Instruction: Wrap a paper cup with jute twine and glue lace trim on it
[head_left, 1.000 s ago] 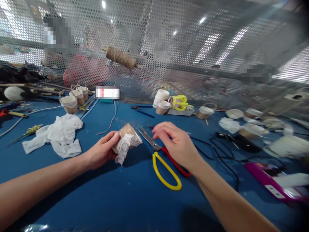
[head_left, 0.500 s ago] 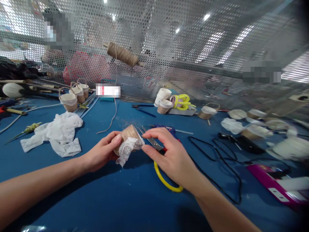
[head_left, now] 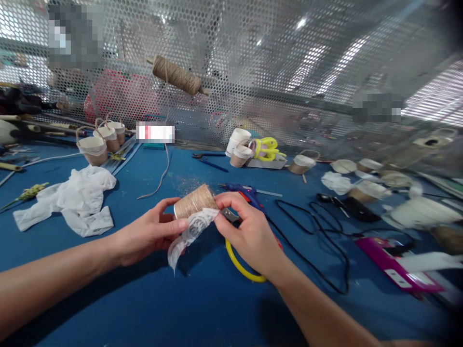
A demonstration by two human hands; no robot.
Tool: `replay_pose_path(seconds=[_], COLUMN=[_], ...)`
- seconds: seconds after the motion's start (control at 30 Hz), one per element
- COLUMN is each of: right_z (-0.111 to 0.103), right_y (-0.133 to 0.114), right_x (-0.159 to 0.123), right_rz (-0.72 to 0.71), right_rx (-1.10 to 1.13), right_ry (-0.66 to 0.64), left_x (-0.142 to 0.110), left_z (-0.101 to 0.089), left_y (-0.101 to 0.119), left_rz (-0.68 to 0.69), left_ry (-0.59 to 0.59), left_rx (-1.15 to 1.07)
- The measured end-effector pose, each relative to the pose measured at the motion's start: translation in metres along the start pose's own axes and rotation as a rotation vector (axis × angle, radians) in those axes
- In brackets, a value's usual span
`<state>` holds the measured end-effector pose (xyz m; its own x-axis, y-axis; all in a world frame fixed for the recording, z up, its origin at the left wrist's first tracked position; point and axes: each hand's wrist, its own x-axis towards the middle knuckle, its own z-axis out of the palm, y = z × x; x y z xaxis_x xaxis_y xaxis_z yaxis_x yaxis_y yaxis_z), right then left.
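A brown, twine-wrapped cylinder (head_left: 195, 201) is clasped by the left hand (head_left: 148, 235), a white lace strip (head_left: 195, 227) pinched by the right hand (head_left: 249, 231); they are angled in from eight and five o'clock.

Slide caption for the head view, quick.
Left hand holding a twine-wrapped cup, right hand at its edge, white lace hanging down.

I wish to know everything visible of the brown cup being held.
The brown cup looks wrapped in twine, with a pale edge at its left end. It is tipped sideways over the table, gripped by the left hand; the right hand is at its other end. White lace runs along its lower side. Its inside is hidden.
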<state>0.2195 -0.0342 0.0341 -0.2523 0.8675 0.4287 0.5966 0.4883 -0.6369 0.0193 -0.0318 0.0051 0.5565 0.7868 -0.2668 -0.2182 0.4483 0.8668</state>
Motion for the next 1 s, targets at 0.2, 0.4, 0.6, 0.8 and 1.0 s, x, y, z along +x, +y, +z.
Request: replay_pose_path(seconds=[0.2, 0.4, 0.6, 0.8, 1.0], right_z=[0.001, 0.000, -0.003, -0.005, -0.004], right_y=[0.010, 0.012, 0.009, 0.006, 0.006], right_x=[0.002, 0.001, 0.002, 0.001, -0.004], right_rz=[-0.099, -0.050, 0.056, 0.053, -0.061], right_rx=[-0.166, -0.180, -0.105, -0.040, 0.068], right_ry=[0.073, 0.006, -0.069, -0.146, -0.241], left_x=[-0.007, -0.004, -0.005, -0.010, -0.004], left_z=[0.007, 0.000, -0.002, -0.002, -0.010], left_y=[0.006, -0.001, 0.009, 0.028, 0.034], left_rz=[-0.082, 0.298, 0.497, 0.528, 0.499], left_ry=[0.113, 0.108, 0.116, 0.151, 0.197], left_rx=[0.209, 0.992, 1.104, 0.594, 0.257])
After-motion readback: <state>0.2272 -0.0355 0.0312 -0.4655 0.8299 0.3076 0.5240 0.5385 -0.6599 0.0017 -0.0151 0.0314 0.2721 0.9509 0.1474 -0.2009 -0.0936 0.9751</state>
